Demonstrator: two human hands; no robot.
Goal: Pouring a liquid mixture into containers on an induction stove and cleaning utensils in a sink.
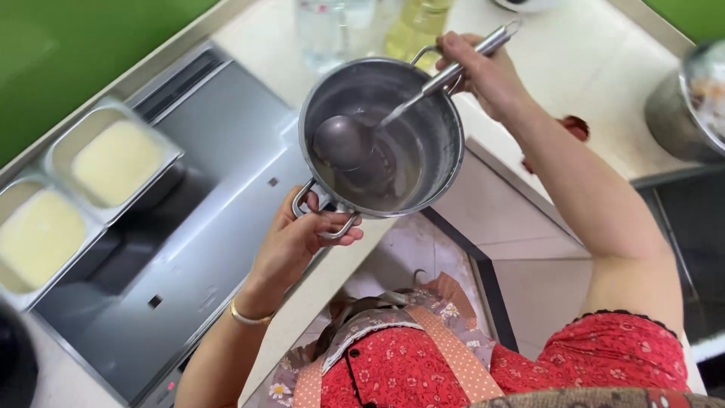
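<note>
Seen from above, a person in a red floral top and an orange dotted apron strap works over a pale tabletop point(529, 45) at the centre of the frame. The left hand point(298, 238), a thin gold bangle point(249, 317) on its wrist, is closed around the wire loop handle on the near side of a round, brushed stainless-steel pot point(381, 136), held above the edge of a flat grey metal cooktop point(189, 249). The right hand point(483, 72), at upper centre right, grips the long tubular handle of a steel ladle point(343, 140), whose rounded bowl sits low inside the pot, dipped in a shallow pool of thin greyish liquid. At the left edge, two rectangular steel pans point(75, 196) hold a smooth, pale yellow filling. Clear bottles point(362, 26), one with yellowish liquid, stand blurred at the top, just beyond the pot. Another metal vessel point(691, 106) sits at the far right.
</note>
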